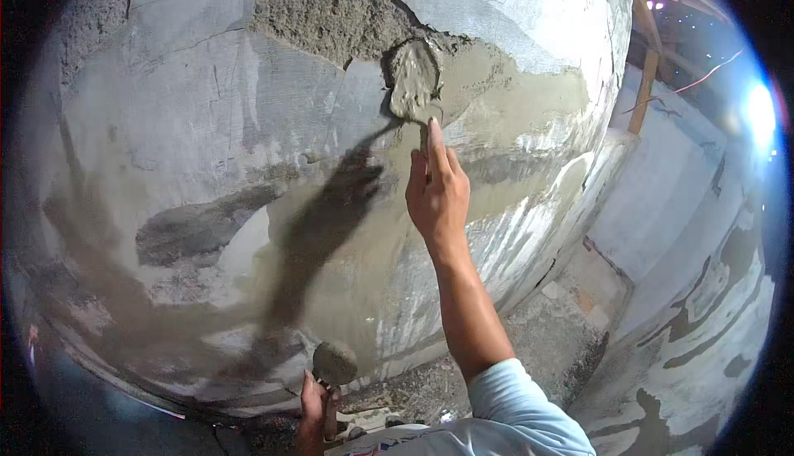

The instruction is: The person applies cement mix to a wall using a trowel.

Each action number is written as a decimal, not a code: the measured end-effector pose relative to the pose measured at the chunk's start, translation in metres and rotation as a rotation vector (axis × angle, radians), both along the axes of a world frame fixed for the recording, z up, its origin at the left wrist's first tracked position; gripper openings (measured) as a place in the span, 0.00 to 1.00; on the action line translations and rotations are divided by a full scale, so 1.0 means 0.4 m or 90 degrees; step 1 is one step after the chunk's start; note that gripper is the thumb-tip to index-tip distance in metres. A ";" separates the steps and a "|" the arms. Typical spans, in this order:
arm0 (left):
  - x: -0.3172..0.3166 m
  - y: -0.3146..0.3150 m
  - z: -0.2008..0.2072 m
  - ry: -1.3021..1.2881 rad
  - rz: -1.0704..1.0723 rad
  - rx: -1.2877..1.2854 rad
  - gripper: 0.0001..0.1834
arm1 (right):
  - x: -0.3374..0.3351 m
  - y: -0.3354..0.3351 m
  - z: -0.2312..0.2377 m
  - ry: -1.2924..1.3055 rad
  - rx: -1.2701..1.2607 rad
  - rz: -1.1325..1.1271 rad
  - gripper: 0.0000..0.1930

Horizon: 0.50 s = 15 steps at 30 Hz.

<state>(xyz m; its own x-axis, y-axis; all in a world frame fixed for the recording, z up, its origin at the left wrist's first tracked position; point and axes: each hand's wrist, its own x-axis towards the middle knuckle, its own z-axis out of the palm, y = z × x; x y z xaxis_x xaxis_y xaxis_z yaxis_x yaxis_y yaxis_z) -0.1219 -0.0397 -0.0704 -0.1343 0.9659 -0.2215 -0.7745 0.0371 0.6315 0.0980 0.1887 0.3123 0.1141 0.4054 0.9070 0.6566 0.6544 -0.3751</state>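
Note:
My right hand (441, 187) reaches up to the wall, fingers closed round a trowel's handle, with the index finger stretched along its neck. The trowel's blade (413, 82) is coated in wet grey mortar and lies against the wall, or very near it, at the lower corner of a rough bare patch (327, 9). Low down, near my body, my left hand (313, 410) grips a round-headed, mortar-coated tool (335, 362). Its exact kind is unclear, and its handle is mostly hidden by the fingers. Smooth damp mortar (521, 100) spreads to the right of the trowel.
The curved grey wall (207, 92) is cracked and patchy, with my arm's shadow across it. To the right stand a wooden post (644, 92) and another patched wall (703, 332). A bright lamp (759, 112) shines at far right. Rough ground (546, 348) lies below.

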 end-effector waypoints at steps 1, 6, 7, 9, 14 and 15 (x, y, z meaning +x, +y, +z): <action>0.001 -0.010 0.012 -0.074 -0.015 0.015 0.39 | 0.003 -0.014 -0.013 0.006 -0.014 0.035 0.23; -0.037 -0.011 -0.026 -0.019 -0.127 0.063 0.41 | 0.101 -0.030 -0.078 0.018 -0.005 0.146 0.29; -0.027 -0.008 -0.026 -0.016 -0.098 0.027 0.42 | 0.140 -0.006 -0.060 -0.028 0.064 0.097 0.27; -0.027 0.002 -0.060 0.021 -0.115 0.046 0.44 | 0.261 0.069 0.010 -0.195 0.168 -0.013 0.25; 0.017 0.013 -0.030 0.018 -0.009 -0.049 0.45 | 0.344 0.139 0.224 -0.385 0.262 -0.084 0.21; 0.015 0.025 -0.061 -0.006 0.025 -0.093 0.45 | 0.358 0.154 0.247 -0.381 0.256 -0.050 0.19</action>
